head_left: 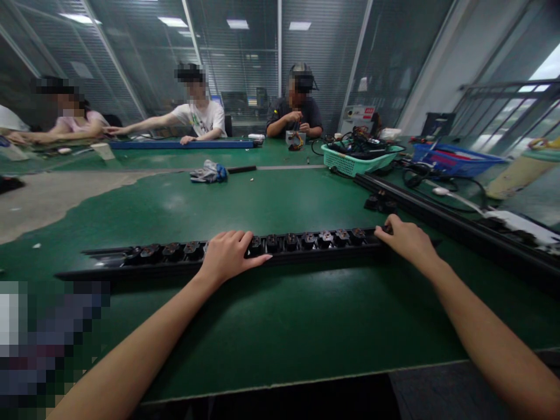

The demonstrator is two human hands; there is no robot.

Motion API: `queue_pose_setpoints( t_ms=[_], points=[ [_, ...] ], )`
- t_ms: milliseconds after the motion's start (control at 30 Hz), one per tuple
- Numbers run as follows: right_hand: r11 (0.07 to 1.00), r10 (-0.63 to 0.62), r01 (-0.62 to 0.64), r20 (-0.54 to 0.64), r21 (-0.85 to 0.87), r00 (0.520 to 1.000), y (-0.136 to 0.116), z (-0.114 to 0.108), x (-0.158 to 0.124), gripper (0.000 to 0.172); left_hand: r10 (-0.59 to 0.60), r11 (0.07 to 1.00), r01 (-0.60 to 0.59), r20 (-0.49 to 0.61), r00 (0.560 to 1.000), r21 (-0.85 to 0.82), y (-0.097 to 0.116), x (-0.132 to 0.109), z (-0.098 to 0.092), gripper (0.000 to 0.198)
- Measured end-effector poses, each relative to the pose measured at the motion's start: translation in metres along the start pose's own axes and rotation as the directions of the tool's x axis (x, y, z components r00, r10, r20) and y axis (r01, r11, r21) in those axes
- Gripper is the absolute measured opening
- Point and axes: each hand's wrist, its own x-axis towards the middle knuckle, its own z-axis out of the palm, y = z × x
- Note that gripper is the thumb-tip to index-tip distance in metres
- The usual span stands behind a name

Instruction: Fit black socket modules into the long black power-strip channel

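A long black power strip housing [289, 256] lies across the green table in front of me, with its upper side open. Inside it sits a row of round black sockets [325, 238]. My left hand [227, 254] rests over the middle of the strip, fingers curled across it and thumb stretched along the near edge, covering some sockets. Near the right end, my right hand [405, 239] is closed, thumb and fingers pinching a small black part that looks like another socket, mostly hidden. Just beyond that hand, loose black sockets [380, 202] lie on the table.
Another long black housing [437, 216] runs along the right side. Behind it stand a green basket [350, 163] of cables and a blue basket [459, 160]. Grey-blue gloves [209, 172] lie farther back. Several people sit across the table, near a blue bar [188, 144].
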Motion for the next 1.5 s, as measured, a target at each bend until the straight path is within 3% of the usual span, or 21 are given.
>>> queue_pose_setpoints(
  t_ms=[967,1500],
  points=[
    [0.994,0.06,-0.053,0.078,-0.092,0.995,0.017,0.0,0.008,0.052,-0.001,1.0,0.001,0.006,1.0,-0.002,-0.001,-0.001,0.0,0.064],
    [0.993,0.093,-0.089,0.053,-0.073,0.994,0.034,0.004,0.014,0.055,-0.006,1.0,0.006,0.014,1.0,-0.007,0.0,0.0,-0.001,0.065]
  ],
)
